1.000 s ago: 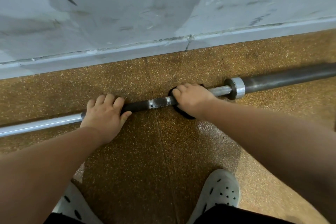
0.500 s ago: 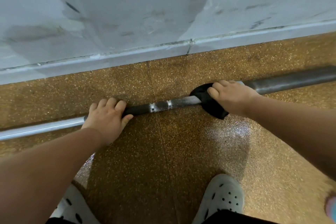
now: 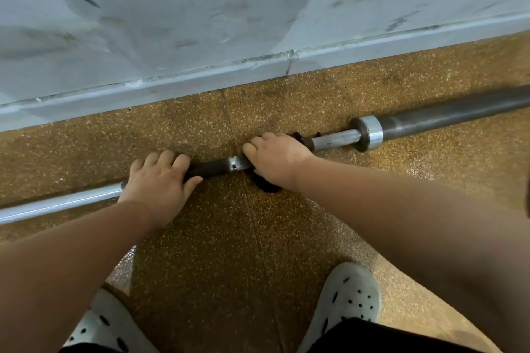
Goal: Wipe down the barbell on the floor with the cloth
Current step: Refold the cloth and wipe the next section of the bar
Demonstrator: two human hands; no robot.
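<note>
The barbell (image 3: pixel 335 139) lies on the speckled brown floor, running from lower left to upper right, with a silver collar (image 3: pixel 370 132) and a dark sleeve (image 3: pixel 459 112) at the right. My left hand (image 3: pixel 157 180) presses down on the shaft, fingers curled over it. Close to its right, my right hand (image 3: pixel 275 159) grips the shaft through a black cloth (image 3: pixel 268 186). Most of the cloth is hidden under the hand; a fold shows below the palm and a bit behind the fingers.
A pale grey wall with a skirting board (image 3: pixel 200 77) runs just behind the bar. Two white perforated clogs (image 3: pixel 348 295) (image 3: pixel 97 327) stand on the floor (image 3: pixel 229 238) below my arms. A wet shine shows on the floor at the right.
My right hand slid the cloth left along the shaft from beside the collar, ending close to my left hand. The collar is uncovered again. My left hand stayed put.
</note>
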